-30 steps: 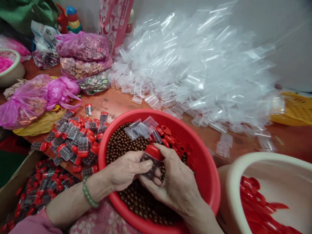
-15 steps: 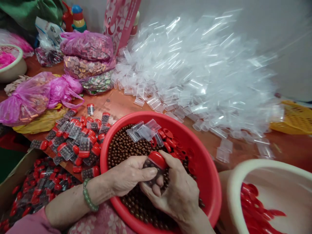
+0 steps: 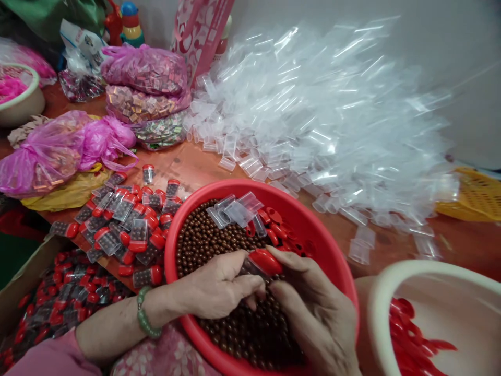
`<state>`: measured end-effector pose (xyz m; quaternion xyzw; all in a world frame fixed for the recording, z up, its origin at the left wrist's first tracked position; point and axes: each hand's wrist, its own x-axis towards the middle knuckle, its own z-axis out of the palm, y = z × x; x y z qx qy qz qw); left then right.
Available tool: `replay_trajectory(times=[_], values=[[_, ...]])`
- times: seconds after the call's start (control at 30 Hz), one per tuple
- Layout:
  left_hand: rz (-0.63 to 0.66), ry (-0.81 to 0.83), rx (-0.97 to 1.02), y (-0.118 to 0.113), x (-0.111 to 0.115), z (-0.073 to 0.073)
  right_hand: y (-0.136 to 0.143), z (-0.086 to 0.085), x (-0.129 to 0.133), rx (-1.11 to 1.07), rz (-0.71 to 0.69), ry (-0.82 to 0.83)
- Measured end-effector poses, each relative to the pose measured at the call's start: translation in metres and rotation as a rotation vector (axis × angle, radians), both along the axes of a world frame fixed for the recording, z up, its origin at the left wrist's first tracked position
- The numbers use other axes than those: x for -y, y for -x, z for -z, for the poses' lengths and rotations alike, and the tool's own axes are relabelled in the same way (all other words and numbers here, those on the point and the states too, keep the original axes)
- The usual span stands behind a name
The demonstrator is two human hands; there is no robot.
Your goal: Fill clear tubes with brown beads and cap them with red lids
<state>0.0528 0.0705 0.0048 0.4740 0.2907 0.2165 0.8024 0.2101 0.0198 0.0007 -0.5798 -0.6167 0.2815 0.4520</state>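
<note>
Over the red basin [image 3: 172,245], the left hand [image 3: 225,284] pinched the capped container [image 3: 266,261], needing steadiness beside the half-open right hand [image 3: 329,313].

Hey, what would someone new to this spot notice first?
Probably the big heap of clear plastic sleeves against the wall. Next, the red basin in front, holding brown beads, with both hands above it on a red-capped container. Left of it lies a pile of similar filled containers.
</note>
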Motion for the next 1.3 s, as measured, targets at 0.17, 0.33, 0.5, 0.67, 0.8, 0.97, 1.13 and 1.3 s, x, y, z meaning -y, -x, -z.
replay_trajectory(times=[0.17, 0.33, 0.5, 0.67, 0.8, 0.97, 1.13, 1.3], values=[[0.059, -0.160, -0.147, 0.003, 0.000, -0.002, 0.001, -0.007, -0.007, -0.152, 0.043, 0.017], [0.155, -0.275, -0.188, 0.008, 0.000, -0.003, -0.004, -0.006, -0.002, -0.205, 0.061, 0.100], [0.232, -0.267, -0.206, 0.008, -0.004, -0.006, -0.007, 0.001, 0.009, -0.315, 0.141, 0.153], [0.188, -0.351, -0.260, 0.007, -0.003, -0.007, -0.001, 0.005, 0.012, -0.288, 0.193, 0.170], [0.152, -0.408, -0.298, 0.007, 0.000, -0.007, 0.006, 0.002, 0.012, -0.169, 0.184, 0.053], [0.207, -0.417, -0.307, 0.008, 0.000, -0.005, 0.000, -0.009, 0.013, 0.061, 0.044, 0.007], [0.301, -0.442, -0.316, 0.009, -0.002, -0.004, -0.014, -0.018, 0.015, 0.175, -0.153, 0.035], [0.273, -0.415, -0.293, 0.010, -0.001, -0.004, -0.013, -0.021, 0.014, 0.253, -0.208, -0.050]])
